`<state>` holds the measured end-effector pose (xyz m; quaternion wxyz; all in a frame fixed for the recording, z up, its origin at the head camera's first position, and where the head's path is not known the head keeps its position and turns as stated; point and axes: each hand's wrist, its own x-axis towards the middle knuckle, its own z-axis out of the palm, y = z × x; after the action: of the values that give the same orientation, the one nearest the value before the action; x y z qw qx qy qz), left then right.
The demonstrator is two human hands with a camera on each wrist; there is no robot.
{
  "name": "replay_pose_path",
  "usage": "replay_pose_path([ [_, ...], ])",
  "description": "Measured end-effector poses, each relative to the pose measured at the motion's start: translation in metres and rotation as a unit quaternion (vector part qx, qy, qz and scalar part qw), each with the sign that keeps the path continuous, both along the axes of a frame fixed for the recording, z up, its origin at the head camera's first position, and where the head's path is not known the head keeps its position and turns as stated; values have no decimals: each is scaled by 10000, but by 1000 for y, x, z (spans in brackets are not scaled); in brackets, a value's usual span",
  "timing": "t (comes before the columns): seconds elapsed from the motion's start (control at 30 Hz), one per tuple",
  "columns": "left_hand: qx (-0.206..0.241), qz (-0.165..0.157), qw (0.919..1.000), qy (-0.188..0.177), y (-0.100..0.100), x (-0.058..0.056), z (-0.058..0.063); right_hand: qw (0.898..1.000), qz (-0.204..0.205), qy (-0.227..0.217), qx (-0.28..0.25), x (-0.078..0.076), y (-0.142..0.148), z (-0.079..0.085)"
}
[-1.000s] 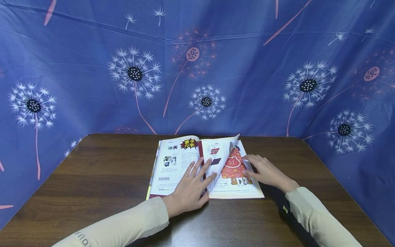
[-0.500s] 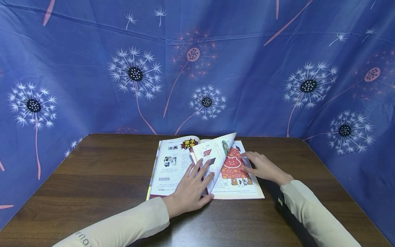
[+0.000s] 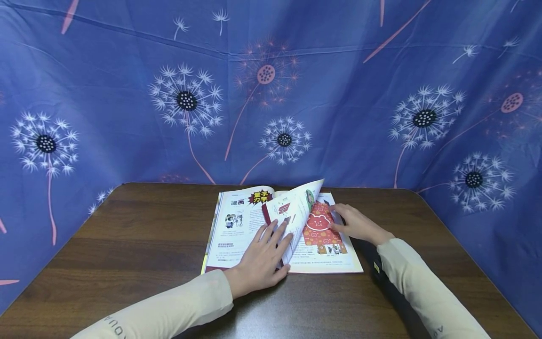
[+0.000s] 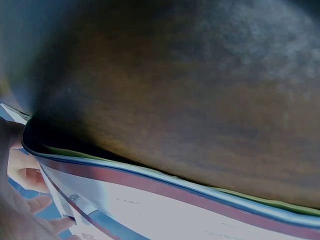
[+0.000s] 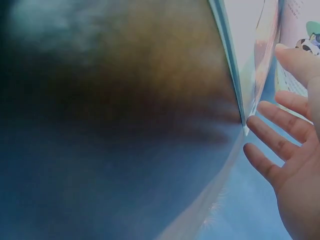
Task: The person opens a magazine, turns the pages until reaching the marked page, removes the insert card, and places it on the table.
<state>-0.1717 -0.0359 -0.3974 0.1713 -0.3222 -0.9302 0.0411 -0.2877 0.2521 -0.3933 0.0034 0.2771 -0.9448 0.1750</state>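
An open magazine point(image 3: 230, 238) lies on the table, and one of its pages point(image 3: 296, 205) curls up across the right half. My left hand point(image 3: 259, 263) rests on it near the spine, fingers spread over the lower part of the curled page. On the right-hand page lies a flat red piece point(image 3: 318, 234) with a white-outlined bear face, partly covered by the curl; its kind is unclear. My right hand point(image 3: 357, 225) is at its right edge, thumb and fingertips close to it or touching. In the right wrist view the fingers point(image 5: 270, 134) are extended, with no pinch visible.
The dark wooden table point(image 3: 148, 245) extends around the magazine. Behind it hangs a blue cloth point(image 3: 338, 117) printed with dandelions. A dark strap-like item point(image 3: 383, 278) with a small yellow label shows beneath the right forearm.
The curled page has shifted left, uncovering more of the red piece. My right hand has moved slightly left and away from me along its edge. My left hand stays nearly in place.
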Motion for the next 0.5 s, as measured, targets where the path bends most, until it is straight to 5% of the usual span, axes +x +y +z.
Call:
replay_pose_path([
  [0.5, 177, -103, 9996, -168, 0, -1, 0, 9995, 73, 140, -266, -22, -6, -3],
])
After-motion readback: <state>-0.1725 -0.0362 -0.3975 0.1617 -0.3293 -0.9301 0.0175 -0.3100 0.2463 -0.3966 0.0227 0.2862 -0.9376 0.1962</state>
